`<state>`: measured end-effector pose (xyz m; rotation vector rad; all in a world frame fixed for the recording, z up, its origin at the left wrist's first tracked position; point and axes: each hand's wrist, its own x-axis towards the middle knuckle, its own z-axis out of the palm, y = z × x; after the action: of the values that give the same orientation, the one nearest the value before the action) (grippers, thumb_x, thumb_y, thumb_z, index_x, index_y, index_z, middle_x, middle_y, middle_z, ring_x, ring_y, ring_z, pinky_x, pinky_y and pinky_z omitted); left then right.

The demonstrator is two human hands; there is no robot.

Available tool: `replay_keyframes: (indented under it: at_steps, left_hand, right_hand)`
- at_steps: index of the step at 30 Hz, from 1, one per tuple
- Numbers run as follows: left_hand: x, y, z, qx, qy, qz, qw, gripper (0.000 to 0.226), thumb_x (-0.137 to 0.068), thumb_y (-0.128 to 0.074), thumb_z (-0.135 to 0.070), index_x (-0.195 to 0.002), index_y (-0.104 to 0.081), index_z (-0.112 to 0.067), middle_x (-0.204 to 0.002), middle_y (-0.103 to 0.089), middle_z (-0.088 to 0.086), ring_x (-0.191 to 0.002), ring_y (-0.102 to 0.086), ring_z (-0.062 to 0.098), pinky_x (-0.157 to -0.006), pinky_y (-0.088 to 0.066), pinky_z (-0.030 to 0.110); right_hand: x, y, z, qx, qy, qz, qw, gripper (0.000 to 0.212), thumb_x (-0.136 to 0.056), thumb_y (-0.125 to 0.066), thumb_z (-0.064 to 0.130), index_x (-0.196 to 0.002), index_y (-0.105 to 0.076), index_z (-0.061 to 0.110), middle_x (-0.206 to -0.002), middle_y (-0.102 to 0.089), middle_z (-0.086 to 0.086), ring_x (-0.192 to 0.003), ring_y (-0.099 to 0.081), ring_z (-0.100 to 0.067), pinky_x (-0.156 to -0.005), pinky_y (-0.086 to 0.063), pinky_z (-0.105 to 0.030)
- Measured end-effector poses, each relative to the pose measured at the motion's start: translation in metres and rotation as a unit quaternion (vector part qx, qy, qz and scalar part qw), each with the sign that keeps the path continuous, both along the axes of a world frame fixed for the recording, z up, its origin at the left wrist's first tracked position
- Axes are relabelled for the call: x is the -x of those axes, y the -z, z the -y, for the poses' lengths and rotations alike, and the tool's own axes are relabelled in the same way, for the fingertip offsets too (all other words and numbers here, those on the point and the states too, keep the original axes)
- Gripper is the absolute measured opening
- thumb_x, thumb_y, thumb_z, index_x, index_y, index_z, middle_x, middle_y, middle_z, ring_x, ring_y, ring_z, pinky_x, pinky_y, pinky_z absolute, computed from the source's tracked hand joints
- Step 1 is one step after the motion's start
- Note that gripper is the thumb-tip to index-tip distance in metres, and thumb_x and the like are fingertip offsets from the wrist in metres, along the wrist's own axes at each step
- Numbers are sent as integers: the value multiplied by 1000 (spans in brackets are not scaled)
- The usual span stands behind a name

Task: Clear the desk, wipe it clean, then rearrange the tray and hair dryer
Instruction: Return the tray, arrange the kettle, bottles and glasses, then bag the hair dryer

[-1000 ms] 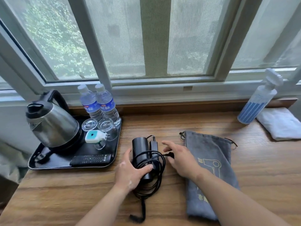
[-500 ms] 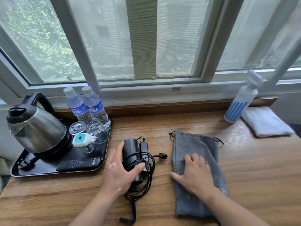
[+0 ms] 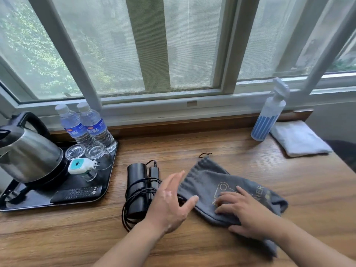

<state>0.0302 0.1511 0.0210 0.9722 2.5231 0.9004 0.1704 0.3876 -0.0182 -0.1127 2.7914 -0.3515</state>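
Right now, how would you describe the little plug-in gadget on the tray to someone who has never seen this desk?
Find the black tray at the left end of the desk, under the window. Beside the steel kettle, just in front of the two glasses, lies a small plug-in gadget. It alone is white with a teal face and metal prongs.

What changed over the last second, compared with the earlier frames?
The left hand let go of the hair dryer and reaches, open, toward the mouth of the gray pouch. The right hand left the cord, landed on the pouch and has pulled it askew, bunched, toward the dryer. Hair dryer, tray, spray bottle and cloth stayed put.
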Motion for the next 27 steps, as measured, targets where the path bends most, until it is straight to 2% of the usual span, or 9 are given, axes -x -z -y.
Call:
replay_keyframes:
  at_steps: [2, 5, 9, 14, 17, 20, 22, 24, 27]
  left_hand:
    - [-5, 5, -12, 25, 5, 34, 999, 88, -91, -56, -65, -161, -18, -29, -164, -28, -11, -151, -22, 6, -125, -19, 26]
    - [-8, 15, -28, 64, 1, 91, 994, 94, -89, -57, -67, -162, -14, -28, -167, -27, -3, -153, -23, 14, -125, -21, 31]
    - [-12, 15, -43, 81, 19, 97, 992, 86, -92, -63, -54, -160, -20, -27, -159, -40, -4, -147, -34, 16, -114, -25, 20]
    - [-6, 14, -52, 146, 4, 116, 982, 87, -90, -63, -44, -161, -16, -26, -155, -48, 6, -141, -46, 27, -114, -41, 34]
    - [-8, 15, -50, 119, -17, 129, 984, 76, -87, -66, -35, -155, -33, -27, -141, -60, 1, -127, -57, 21, -106, -47, 29]
    - [-12, 15, -47, 63, -41, 167, 983, 58, -80, -67, -26, -137, -55, -26, -110, -70, -8, -103, -66, 13, -96, -53, 30]
    - [-14, 15, -46, 35, -60, 198, 978, 53, -68, -66, -29, -122, -63, -29, -95, -73, -7, -92, -69, 14, -89, -57, 36]
    - [-17, 16, -46, 21, -68, 212, 975, 51, -58, -64, -33, -109, -68, -30, -90, -75, -6, -88, -70, 13, -86, -58, 36]
    - [-20, 13, -45, 29, -37, 217, 975, 62, -56, -61, -37, -117, -70, -30, -98, -74, -9, -94, -69, 9, -90, -57, 31]
  right_hand:
    - [-10, -10, -17, 1, -7, 24, 1000, 60, -74, -63, 44, -133, -52, 46, -148, -33, 32, -140, -5, 18, -121, 5, -41]
    - [-21, -19, -33, -9, -6, 48, 999, 60, -70, -63, 40, -130, -53, 45, -148, -32, 33, -140, -3, 19, -122, 4, -45]
    - [-19, -23, -29, 15, 22, 21, 999, 59, -67, -63, 51, -126, -57, 45, -144, -38, 29, -142, -22, 10, -121, 0, -37]
    - [-4, -17, -13, 63, 37, -40, 997, 61, -68, -66, 60, -126, -60, 43, -136, -44, 28, -135, -34, 9, -119, -9, -31]
    - [3, -14, -9, 93, 56, -71, 991, 61, -70, -67, 64, -126, -63, 40, -133, -50, 27, -128, -43, 5, -116, -20, -21]
    - [12, -9, -2, 106, 108, -95, 984, 52, -80, -61, 66, -122, -65, 36, -127, -57, 21, -120, -50, 2, -107, -36, -17]
    - [22, -6, 8, 119, 189, -136, 965, 40, -86, -58, 65, -107, -69, 33, -108, -64, 19, -102, -58, 1, -93, -45, -23]
    - [33, -7, 19, 134, 290, -168, 933, 30, -89, -59, 57, -87, -66, 28, -83, -66, 14, -80, -59, -2, -73, -44, -24]
    - [45, -14, 33, 153, 384, -147, 899, 34, -85, -64, 58, -76, -58, 25, -69, -63, 8, -69, -57, -3, -59, -39, -24]
